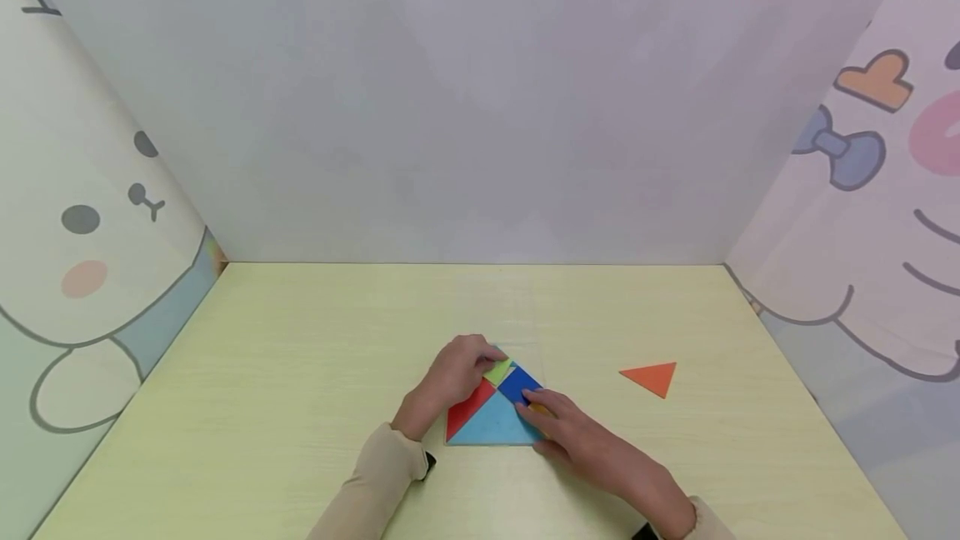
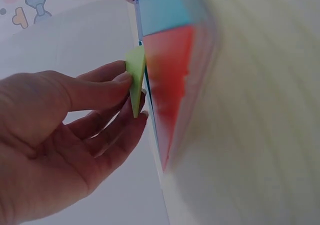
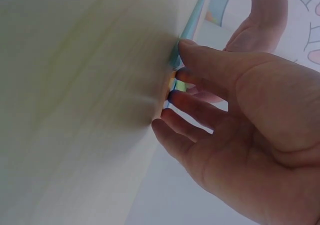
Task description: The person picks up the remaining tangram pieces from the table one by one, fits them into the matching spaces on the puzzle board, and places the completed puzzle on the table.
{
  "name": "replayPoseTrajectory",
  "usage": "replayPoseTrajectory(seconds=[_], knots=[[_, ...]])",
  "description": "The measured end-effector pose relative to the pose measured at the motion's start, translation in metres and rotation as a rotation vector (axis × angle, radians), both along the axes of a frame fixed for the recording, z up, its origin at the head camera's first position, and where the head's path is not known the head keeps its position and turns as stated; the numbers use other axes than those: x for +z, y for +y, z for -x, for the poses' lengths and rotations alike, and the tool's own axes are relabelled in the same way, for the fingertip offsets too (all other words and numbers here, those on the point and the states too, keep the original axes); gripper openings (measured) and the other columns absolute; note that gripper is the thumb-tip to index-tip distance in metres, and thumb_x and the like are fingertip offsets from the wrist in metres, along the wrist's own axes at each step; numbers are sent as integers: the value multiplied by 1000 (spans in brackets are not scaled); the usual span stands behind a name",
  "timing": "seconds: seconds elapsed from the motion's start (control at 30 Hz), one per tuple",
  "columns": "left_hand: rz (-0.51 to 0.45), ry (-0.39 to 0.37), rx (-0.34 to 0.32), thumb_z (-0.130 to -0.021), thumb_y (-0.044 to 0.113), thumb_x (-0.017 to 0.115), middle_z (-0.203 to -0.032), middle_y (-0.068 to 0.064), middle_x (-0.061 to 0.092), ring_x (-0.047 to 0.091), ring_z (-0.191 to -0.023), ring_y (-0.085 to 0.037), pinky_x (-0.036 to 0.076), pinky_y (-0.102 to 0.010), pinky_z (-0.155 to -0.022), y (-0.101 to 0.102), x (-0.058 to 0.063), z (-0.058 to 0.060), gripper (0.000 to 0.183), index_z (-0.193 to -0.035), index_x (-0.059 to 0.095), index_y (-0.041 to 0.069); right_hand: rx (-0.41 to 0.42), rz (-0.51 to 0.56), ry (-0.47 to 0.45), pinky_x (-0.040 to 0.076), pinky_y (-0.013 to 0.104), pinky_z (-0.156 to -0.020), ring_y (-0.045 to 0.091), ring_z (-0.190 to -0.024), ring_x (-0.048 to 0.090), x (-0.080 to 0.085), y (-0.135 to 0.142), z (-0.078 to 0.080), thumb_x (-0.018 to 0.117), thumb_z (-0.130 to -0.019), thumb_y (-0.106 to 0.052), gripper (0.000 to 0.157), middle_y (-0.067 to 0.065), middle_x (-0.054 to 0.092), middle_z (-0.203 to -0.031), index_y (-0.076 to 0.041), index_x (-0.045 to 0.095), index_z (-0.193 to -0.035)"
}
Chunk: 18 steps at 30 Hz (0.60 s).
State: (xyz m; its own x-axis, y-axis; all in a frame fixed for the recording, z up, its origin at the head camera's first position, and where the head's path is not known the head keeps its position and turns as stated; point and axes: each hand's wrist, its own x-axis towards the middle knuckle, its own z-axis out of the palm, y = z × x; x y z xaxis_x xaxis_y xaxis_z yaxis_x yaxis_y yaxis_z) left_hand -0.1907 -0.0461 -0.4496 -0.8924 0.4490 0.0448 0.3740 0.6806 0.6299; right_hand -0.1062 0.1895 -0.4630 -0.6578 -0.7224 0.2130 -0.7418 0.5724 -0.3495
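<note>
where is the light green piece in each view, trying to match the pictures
Head: the light green piece is low, near the middle, at the left hand's fingertips.
Left wrist: left of centre, pinched by that hand.
Right wrist: probably the small green patch slightly right of and above centre, partly hidden behind the right hand.
Shared landmark: the light blue piece, visible in all three.

Pale, grained yellow on the tabletop (image 1: 300, 340). Low centre: light blue on the large piece (image 1: 489, 426), red on the left triangle (image 1: 470, 407), deep blue on the middle piece (image 1: 517, 384), yellow-green on the small piece (image 1: 498, 372). Lower right: orange on the lone triangle (image 1: 654, 378). Far left and right: grey-outlined cartoon pattern on the side walls (image 1: 45, 132).
</note>
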Motion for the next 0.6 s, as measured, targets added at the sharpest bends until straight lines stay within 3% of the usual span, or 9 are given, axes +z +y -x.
replayPoseTrajectory(seconds=[0.23, 0.6], knots=[[-23, -3, -53, -97, -5, 66, -103, -9, 72, 68, -100, -24, 57, -37, -91, 2, -3, 1, 25, -118, 77, 3, 24, 25, 50, 56, 38, -95, 35, -125, 53, -3, 1, 1, 76, -92, -6, 53, 19, 53, -138, 3, 58, -141], [39, -10, -82, -96, -3, 68, -105, -7, 66, 62, -104, -24, 54, -39, -94, 2, -2, -1, 28, -121, 76, 5, 33, 31, 70, 56, 39, -97, 35, -126, 53, -4, 2, 2, 75, -92, -5, 52, 19, 53, -138, 3, 59, -141]])
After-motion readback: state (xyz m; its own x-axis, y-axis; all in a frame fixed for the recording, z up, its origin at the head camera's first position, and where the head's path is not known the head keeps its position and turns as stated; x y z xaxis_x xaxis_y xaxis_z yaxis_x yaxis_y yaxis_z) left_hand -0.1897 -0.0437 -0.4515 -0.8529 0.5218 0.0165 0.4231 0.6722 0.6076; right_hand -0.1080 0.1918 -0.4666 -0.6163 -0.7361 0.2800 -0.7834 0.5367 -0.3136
